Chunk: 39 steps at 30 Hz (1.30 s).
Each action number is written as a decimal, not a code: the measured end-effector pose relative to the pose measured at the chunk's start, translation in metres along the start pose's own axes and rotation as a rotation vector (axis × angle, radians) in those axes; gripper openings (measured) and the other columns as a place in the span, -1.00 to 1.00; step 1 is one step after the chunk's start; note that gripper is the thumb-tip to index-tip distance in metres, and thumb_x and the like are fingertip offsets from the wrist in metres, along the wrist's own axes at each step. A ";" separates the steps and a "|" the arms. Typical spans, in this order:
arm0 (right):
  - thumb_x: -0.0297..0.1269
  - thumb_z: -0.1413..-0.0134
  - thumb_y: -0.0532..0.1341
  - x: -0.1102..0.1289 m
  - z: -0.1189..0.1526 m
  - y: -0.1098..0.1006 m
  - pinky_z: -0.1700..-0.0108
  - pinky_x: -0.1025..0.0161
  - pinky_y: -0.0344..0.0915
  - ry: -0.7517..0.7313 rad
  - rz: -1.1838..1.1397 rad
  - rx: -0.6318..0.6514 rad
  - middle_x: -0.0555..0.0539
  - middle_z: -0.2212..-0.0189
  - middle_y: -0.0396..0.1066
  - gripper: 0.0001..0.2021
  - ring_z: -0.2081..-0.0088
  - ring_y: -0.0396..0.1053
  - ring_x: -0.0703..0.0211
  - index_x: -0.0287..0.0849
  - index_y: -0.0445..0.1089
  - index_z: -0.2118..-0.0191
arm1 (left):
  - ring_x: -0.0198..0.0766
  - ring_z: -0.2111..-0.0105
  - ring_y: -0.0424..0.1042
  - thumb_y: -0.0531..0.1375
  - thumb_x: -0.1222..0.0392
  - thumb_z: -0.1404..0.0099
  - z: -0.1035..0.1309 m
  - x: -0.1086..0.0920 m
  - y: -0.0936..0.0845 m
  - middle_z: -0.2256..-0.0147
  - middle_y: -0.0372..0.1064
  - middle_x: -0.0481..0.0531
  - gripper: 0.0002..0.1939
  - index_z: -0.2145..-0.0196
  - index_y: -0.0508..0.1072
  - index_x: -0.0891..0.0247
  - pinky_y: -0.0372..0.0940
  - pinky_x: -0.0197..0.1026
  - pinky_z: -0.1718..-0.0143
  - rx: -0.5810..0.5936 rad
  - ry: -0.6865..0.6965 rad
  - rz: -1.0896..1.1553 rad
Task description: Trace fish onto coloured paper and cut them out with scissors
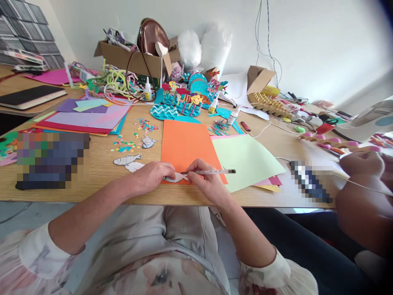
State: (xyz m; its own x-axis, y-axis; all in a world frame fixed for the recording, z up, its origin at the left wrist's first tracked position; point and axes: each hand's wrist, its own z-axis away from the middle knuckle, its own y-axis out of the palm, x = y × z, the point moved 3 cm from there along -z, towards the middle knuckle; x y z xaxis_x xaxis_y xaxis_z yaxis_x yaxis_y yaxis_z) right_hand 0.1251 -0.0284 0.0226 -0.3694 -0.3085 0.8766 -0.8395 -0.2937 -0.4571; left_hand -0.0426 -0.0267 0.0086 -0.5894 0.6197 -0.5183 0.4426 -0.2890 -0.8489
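An orange sheet [187, 143] lies before me at the table's front edge. On its lower edge rests a white paper fish cutout [176, 178], partly covered by my fingers. My left hand [152, 176] presses on the cutout's left end, fingers close together. In my right hand [206, 180] is a pencil [215, 172], its tip down near the fish's tail and its other end pointing right. More fish cutouts, a grey patterned one [127, 159] and a smaller one [148, 141], lie left of the sheet, with a white piece [134, 166] beside my left hand.
Paper confetti [125, 145] lies at left, near stacked coloured sheets [101, 119]. A pale green sheet [245, 155] is at right. Blue paper crafts [164, 112], glue bottles [147, 90] and a cardboard box [119, 55] stand behind. Another person's arm [365, 196] is at far right.
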 end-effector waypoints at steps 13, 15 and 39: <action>-0.50 0.11 0.05 0.001 -0.004 0.014 0.52 0.40 0.04 -0.095 0.091 0.207 0.11 0.59 0.21 -0.90 0.54 0.14 0.34 -0.17 0.24 0.47 | -0.28 0.26 0.39 -0.11 0.44 -0.17 0.002 -0.002 -0.001 0.26 0.45 0.05 -0.63 0.32 0.47 0.29 0.23 -0.26 0.20 -0.024 0.001 0.054; -0.50 0.09 0.05 0.002 -0.004 0.014 0.52 0.40 0.03 -0.110 0.113 0.206 0.11 0.59 0.22 -0.90 0.55 0.14 0.34 -0.17 0.25 0.46 | -0.29 0.26 0.39 -0.11 0.45 -0.16 0.002 -0.001 -0.001 0.26 0.45 0.05 -0.63 0.33 0.46 0.29 0.23 -0.27 0.20 -0.029 0.005 0.058; -0.49 0.10 0.03 0.007 -0.006 0.023 0.53 0.42 0.02 -0.147 0.173 0.219 0.11 0.61 0.23 -0.89 0.59 0.12 0.36 -0.18 0.24 0.46 | -0.27 0.33 0.35 -0.11 0.45 -0.09 0.001 -0.003 0.000 0.33 0.42 0.05 -0.68 0.41 0.41 0.31 0.20 -0.27 0.27 -0.035 -0.027 0.109</action>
State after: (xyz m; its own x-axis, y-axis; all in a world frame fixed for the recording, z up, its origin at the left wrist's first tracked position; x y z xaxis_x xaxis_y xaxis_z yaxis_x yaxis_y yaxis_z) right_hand 0.1010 -0.0320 0.0188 -0.4243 -0.4940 0.7589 -0.6571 -0.4086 -0.6334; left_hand -0.0414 -0.0293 0.0099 -0.5541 0.5657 -0.6107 0.5282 -0.3281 -0.7832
